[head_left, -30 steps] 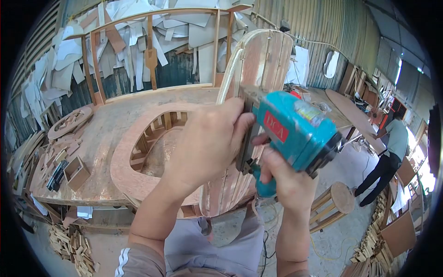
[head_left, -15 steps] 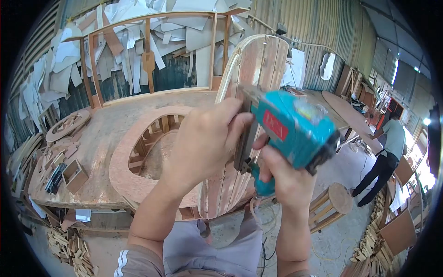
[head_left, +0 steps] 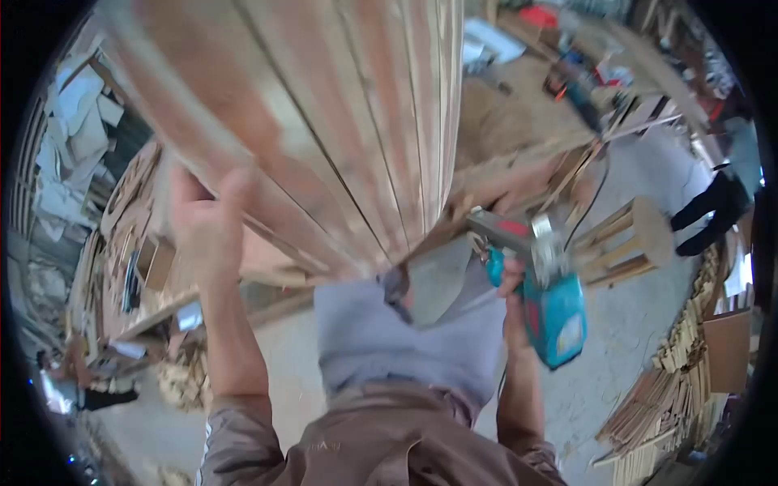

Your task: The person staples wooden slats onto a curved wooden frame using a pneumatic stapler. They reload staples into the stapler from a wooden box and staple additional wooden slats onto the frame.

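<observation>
A long curved wooden piece made of strips (head_left: pixel 324 121) rises in front of me, blurred, its lower end close to my legs. My left hand (head_left: pixel 212 215) grips its left edge, thumb and fingers on either side. Low on the right, my right hand (head_left: pixel 510 279) is closed on a teal power tool (head_left: pixel 555 320), whose body hangs downward beside my thigh. The hand is partly hidden behind the tool.
A workbench (head_left: pixel 519 162) with tools and scraps lies behind the wooden piece. At right are a wooden stool (head_left: pixel 620 243), a person in dark trousers (head_left: pixel 713 212) and stacked wood strips (head_left: pixel 664 389). Wood offcuts (head_left: pixel 182 381) lie at lower left.
My view has tilted down. The teal tool has moved away from the wooden piece to my lower right. My left hand has left the tool and taken hold of the piece's edge, which now looms larger.
</observation>
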The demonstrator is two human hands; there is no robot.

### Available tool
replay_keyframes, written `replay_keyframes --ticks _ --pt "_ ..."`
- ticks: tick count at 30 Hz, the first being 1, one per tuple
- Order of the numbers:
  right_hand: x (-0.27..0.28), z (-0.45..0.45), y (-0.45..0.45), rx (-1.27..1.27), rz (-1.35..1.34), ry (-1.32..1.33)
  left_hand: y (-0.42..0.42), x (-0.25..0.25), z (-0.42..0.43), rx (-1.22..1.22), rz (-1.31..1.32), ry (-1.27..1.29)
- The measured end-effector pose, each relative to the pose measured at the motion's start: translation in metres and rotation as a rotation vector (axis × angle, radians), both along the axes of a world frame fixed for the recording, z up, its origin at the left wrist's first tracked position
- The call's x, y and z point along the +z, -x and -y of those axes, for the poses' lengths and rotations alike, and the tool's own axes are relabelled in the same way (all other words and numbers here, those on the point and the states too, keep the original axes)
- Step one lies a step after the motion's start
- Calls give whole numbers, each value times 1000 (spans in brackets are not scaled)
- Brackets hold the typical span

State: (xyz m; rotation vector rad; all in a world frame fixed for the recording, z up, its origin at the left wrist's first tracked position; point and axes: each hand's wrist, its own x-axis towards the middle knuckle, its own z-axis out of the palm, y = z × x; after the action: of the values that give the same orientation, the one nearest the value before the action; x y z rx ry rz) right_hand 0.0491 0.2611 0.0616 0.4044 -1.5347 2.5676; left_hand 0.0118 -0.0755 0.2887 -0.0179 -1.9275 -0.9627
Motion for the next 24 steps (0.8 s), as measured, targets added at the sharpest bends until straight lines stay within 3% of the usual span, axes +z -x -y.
replay_keyframes --ticks 1,2,3,4,6,7,8,10,11,13,17,23,24 --pt "-5 10 -8 -48 170 -171 -2 -7 -9 -87 -305 -98" --pt "-9 21 -15 -67 344 -353 -16 -27 -6 -64 -248 -79" --pt "-13 31 -22 -53 512 -516 -38 -54 -1 159 -314 38" --pt "-45 42 -25 -138 293 -751 -60 -79 3 360 -388 166" --pt "-61 66 -39 -170 258 -535 -90 -125 -13 -274 159 442" --pt "-66 79 -42 -133 204 -380 -85 -134 -41 -309 536 511" --pt "-68 90 -43 -102 138 -269 -74 -167 -45 -402 675 406" --pt "-76 99 -35 -68 -42 -354 -63 -238 -43 -521 763 -27" --pt "-94 106 -35 -85 -100 -435 -57 -242 -42 -535 778 -33" --pt "-117 116 -44 -88 21 -485 -48 -249 -37 -563 865 243" --pt "-131 126 -45 -119 114 -570 -41 -268 -32 -517 842 222" --pt "-143 134 -38 -42 166 -497 -33 -277 -29 -480 829 151" --pt "-141 131 -36 -30 69 -587 -33 -280 -26 -463 841 183"
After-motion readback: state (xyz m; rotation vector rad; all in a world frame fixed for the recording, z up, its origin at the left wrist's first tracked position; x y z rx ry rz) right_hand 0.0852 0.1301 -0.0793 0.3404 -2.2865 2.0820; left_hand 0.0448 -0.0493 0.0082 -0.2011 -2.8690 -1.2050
